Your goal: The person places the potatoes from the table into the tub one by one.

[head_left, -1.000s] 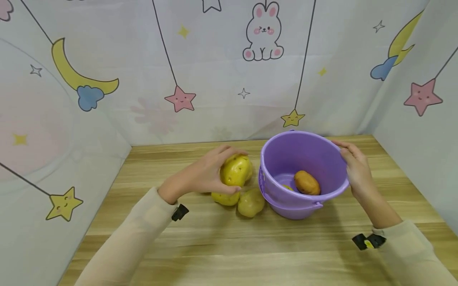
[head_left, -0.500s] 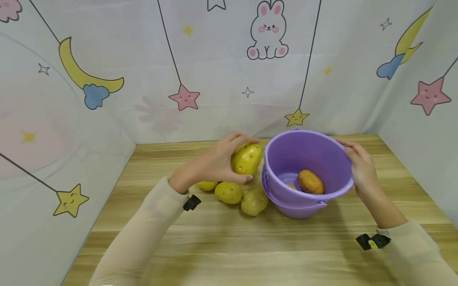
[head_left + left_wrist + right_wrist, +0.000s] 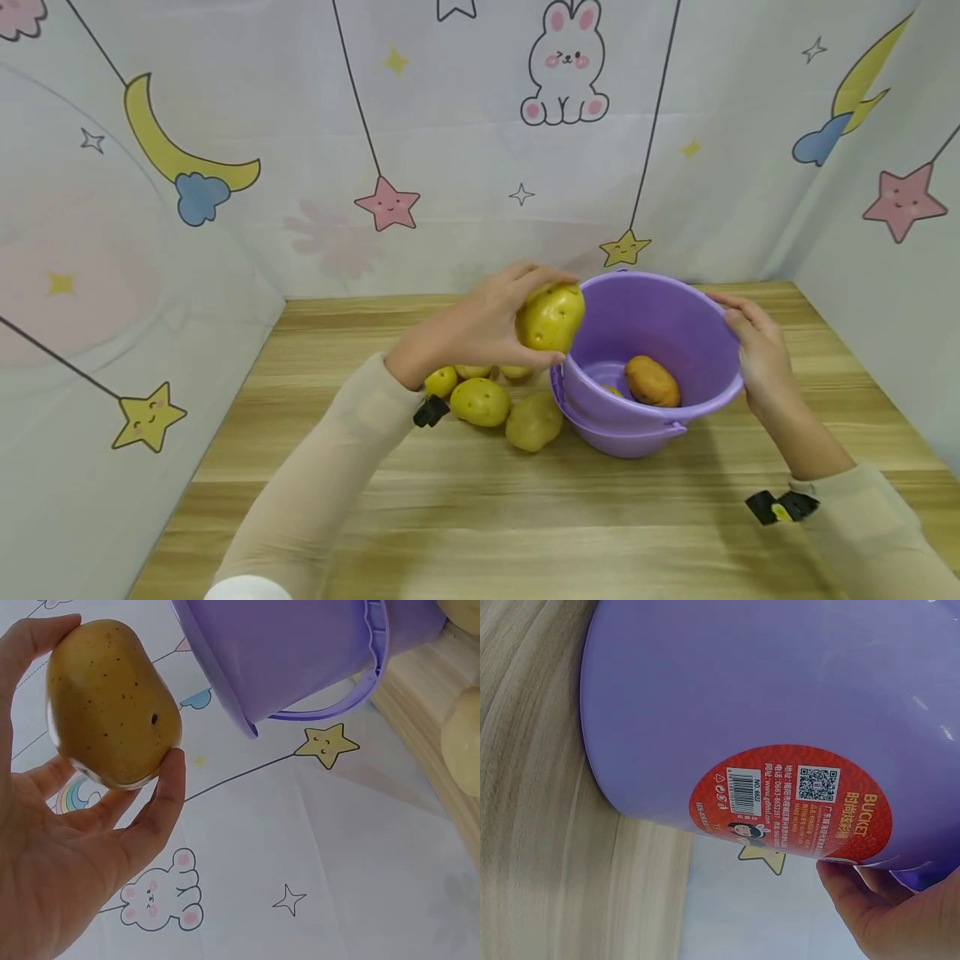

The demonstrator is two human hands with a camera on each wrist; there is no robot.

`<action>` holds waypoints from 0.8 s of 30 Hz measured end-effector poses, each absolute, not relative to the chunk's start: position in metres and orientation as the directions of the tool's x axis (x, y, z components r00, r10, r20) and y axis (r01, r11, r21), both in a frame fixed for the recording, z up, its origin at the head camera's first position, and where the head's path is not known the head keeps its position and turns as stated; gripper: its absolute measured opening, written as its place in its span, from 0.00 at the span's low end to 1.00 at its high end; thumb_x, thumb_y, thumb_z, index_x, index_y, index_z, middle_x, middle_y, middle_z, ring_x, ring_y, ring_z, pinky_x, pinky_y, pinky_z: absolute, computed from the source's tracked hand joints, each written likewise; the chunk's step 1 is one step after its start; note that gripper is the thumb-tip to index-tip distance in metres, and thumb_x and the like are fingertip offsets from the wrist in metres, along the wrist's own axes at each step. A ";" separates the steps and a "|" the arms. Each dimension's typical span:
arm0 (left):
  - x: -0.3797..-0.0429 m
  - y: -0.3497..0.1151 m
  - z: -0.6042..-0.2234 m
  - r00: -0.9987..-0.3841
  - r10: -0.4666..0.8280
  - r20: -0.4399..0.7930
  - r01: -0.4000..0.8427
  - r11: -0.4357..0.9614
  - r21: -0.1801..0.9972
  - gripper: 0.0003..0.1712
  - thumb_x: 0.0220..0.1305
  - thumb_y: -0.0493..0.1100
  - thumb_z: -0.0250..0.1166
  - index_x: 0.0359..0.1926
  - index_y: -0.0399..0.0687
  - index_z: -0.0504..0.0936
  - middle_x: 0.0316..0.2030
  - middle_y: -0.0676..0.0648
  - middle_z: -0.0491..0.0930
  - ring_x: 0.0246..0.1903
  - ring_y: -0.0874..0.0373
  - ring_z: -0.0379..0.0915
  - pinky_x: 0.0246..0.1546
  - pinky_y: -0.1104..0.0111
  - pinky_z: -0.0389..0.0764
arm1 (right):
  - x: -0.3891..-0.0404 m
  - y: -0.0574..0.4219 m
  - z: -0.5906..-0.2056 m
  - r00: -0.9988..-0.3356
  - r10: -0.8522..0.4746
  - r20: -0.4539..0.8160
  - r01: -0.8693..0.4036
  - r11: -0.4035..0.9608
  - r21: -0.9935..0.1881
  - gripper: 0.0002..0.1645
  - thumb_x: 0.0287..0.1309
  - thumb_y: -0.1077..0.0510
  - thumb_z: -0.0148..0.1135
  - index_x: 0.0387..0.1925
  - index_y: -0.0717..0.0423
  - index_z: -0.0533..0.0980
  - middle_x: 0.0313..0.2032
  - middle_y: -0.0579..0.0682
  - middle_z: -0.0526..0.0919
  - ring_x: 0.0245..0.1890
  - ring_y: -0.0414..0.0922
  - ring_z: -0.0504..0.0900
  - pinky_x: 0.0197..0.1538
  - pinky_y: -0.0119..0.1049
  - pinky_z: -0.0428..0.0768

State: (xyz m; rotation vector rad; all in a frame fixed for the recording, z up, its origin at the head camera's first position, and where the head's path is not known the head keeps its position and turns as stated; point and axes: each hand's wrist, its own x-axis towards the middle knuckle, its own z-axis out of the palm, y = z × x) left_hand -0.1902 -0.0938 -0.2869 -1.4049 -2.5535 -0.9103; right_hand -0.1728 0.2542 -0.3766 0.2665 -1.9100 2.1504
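My left hand grips a large yellow potato, raised at the left rim of a purple bucket. In the left wrist view the potato has dark specks, and thumb and fingers curl round it. My right hand holds the bucket's right rim, fingers behind the wall and thumb in front. A brownish potato lies inside the bucket, with a bit of a yellow one showing beside it. Left of the bucket sit several more potatoes, among them a yellow one and a paler one.
The wooden table meets a white cloth wall printed with stars, moons and a rabbit. The bucket's handle hangs down on its left side. A red label is stuck to the bucket's outer wall.
My left hand has lifted the yellow potato off the group and carried it right and up to the bucket's rim. My right hand keeps its hold on the bucket.
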 end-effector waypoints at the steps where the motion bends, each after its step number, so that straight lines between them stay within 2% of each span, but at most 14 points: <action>1: -0.190 -0.092 -0.286 -0.572 0.743 0.348 0.795 0.400 0.455 0.47 0.52 0.57 0.74 0.70 0.53 0.67 0.61 0.47 0.67 0.52 0.58 0.69 0.45 0.68 0.79 | -0.173 0.254 -0.377 -0.951 0.068 0.302 -0.308 -0.110 -0.945 0.16 0.76 0.60 0.48 0.53 0.52 0.81 0.45 0.41 0.83 0.42 0.37 0.81 0.42 0.24 0.79; 11: -0.193 -0.070 -0.286 -0.545 0.748 0.378 0.820 0.384 0.424 0.46 0.52 0.57 0.75 0.70 0.54 0.67 0.61 0.46 0.68 0.53 0.56 0.67 0.45 0.68 0.79 | -0.172 0.256 -0.376 -0.954 0.078 0.289 -0.296 -0.112 -0.949 0.16 0.76 0.60 0.48 0.52 0.51 0.81 0.43 0.40 0.84 0.41 0.37 0.81 0.41 0.25 0.79; 24: -0.195 -0.052 -0.288 -0.508 0.746 0.432 0.847 0.338 0.411 0.46 0.51 0.55 0.76 0.69 0.50 0.68 0.59 0.42 0.67 0.53 0.54 0.68 0.45 0.71 0.78 | -0.172 0.254 -0.376 -0.955 0.074 0.286 -0.293 -0.105 -0.950 0.15 0.76 0.59 0.48 0.52 0.50 0.81 0.42 0.41 0.84 0.40 0.36 0.81 0.41 0.25 0.79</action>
